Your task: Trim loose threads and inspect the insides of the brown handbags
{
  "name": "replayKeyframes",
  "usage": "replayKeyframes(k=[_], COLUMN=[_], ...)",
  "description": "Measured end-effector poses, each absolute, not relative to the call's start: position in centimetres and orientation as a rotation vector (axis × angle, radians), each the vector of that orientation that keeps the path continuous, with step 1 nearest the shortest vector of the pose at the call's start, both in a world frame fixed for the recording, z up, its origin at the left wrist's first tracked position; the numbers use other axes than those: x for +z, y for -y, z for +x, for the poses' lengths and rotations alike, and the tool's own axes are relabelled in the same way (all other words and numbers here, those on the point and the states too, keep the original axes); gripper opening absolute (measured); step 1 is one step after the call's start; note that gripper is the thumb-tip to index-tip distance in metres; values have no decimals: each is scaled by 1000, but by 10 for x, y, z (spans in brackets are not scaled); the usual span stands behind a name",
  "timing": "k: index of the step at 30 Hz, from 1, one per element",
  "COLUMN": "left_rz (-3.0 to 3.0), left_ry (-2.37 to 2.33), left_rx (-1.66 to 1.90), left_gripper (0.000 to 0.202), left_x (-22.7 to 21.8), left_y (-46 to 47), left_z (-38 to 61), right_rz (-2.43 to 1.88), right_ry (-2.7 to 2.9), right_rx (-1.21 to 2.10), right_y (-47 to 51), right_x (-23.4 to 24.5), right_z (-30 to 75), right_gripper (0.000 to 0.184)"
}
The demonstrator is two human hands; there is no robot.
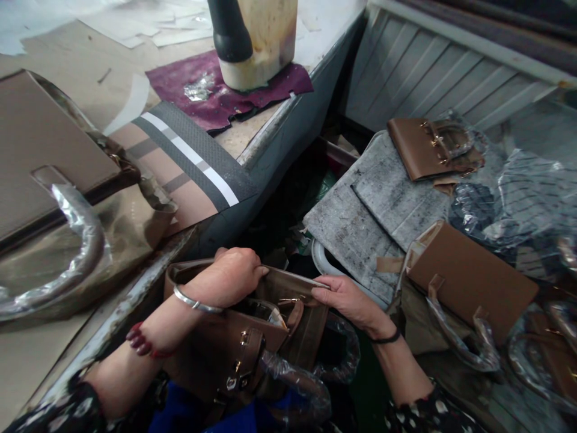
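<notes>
A brown handbag (202, 355) lies in my lap with its mouth open towards me, metal clasps on its front and plastic film round its handles. My left hand (237, 276), wearing a silver bangle, is closed on the bag's upper edge; its fingertips are partly hidden behind the edge. At the other end of that edge, my right hand (347, 300) pinches the rim between thumb and fingers. Between the hands, a brown strap with a small metal piece (293, 310) shows inside the bag.
On the worktable (270, 138) at left lie another brown bag (54, 150), a striped panel (180, 162) and a purple cloth (180, 84) under a stained glue container (270, 42). To the right, a grey padded board (356, 198) bears a small brown bag (412, 147). More wrapped bags (478, 270) stand nearby.
</notes>
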State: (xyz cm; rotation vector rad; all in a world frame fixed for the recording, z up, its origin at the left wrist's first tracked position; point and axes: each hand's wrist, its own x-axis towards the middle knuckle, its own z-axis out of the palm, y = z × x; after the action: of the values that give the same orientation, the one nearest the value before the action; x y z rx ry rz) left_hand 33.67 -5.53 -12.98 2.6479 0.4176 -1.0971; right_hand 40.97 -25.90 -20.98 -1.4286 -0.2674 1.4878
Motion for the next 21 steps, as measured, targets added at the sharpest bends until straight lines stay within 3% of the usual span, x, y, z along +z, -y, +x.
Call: replayKeyframes(k=[21], left_rz=[2624], left_ry=[-464], left_rx=[-943], left_gripper=[30], left_x=[-129], left_y=[56], left_z=[328], right_rz=[-1366], right_ry=[342], right_rx=[1472], right_y=[257], right_x=[-215], right_z=[410], right_gripper=[37])
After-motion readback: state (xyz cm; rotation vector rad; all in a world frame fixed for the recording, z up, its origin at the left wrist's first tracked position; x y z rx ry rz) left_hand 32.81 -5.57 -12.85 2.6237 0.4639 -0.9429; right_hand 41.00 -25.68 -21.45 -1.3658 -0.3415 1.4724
